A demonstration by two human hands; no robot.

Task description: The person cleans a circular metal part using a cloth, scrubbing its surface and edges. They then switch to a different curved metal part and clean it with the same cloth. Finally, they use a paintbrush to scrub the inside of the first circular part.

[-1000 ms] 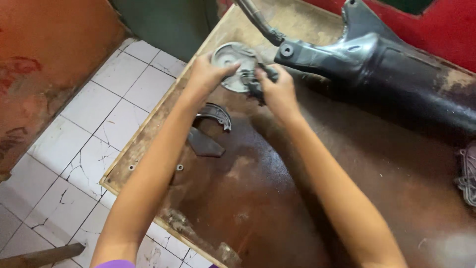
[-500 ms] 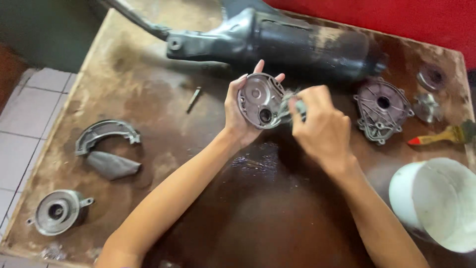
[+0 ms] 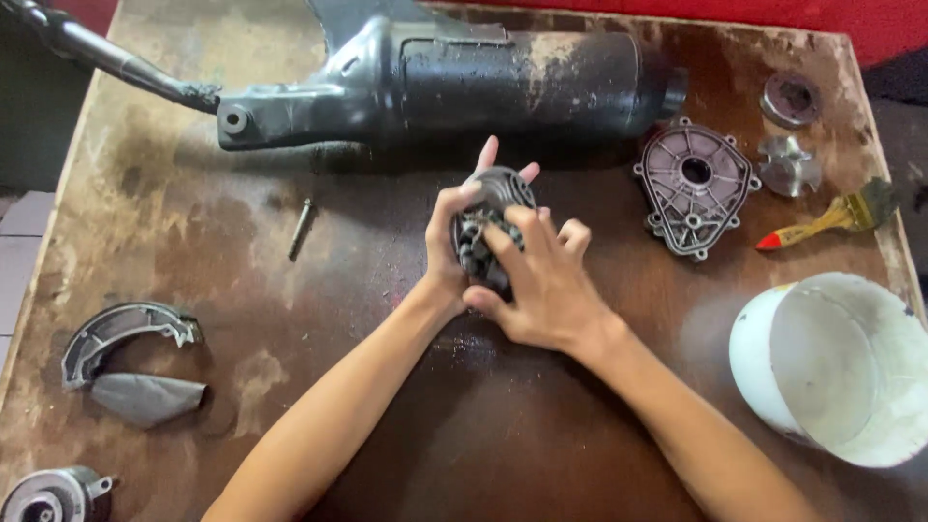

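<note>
Two hands grip one round metal part (image 3: 491, 208) above the table (image 3: 290, 319) middle: the left hand (image 3: 447, 246) cups its rim, the right hand (image 3: 541, 280) clamps its front. A white bucket (image 3: 836, 367) lies at right, beside a red-handled brush (image 3: 831, 217).

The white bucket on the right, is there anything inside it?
The white bucket lies tipped toward the camera, and the inner wall that shows is bare. Its lowest part runs off the frame edge, so what lies there cannot be seen.
</note>
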